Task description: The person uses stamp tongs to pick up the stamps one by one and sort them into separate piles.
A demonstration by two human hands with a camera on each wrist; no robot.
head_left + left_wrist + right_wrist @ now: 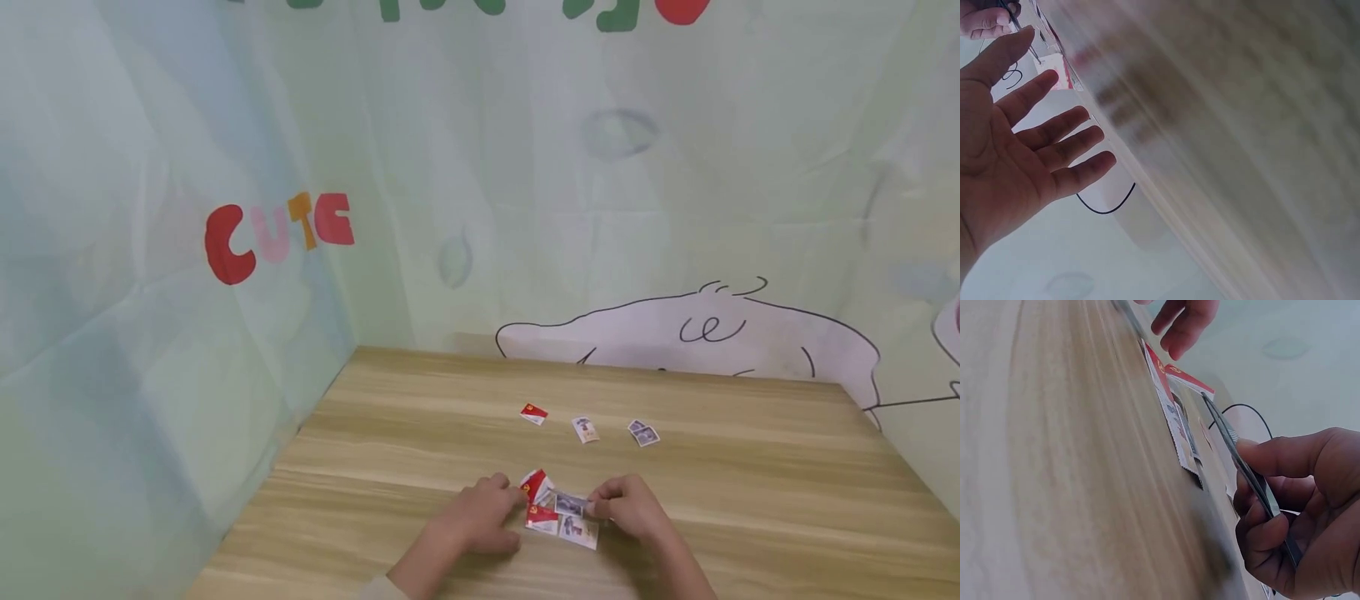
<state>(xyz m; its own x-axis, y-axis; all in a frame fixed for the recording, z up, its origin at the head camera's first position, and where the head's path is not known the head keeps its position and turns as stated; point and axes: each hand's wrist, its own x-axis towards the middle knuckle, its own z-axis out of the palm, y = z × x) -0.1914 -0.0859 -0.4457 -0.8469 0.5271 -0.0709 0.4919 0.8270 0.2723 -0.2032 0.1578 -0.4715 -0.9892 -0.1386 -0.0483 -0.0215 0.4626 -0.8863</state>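
Observation:
My right hand (pixel 630 506) grips a pair of tweezers (pixel 1225 434) between thumb and fingers. In the right wrist view the tweezer tips meet the edge of a red-and-white stamp (pixel 1190 379); whether they pinch it I cannot tell. My left hand (pixel 486 515) lies to the left of the group, fingers spread, its fingertips near the upper red stamp (pixel 536 484). Below that are another red-and-white stamp (pixel 542 518), a grey picture stamp (pixel 570 504) and a pale picture stamp (pixel 580 530), close together on the table.
Farther back on the wood-grain table (pixel 420 417) lie a small red-and-white stamp (pixel 533 413), a pale stamp (pixel 586 429) and two overlapping grey stamps (pixel 645 435). Printed cloth walls (pixel 420 167) rise behind the table and along its left side.

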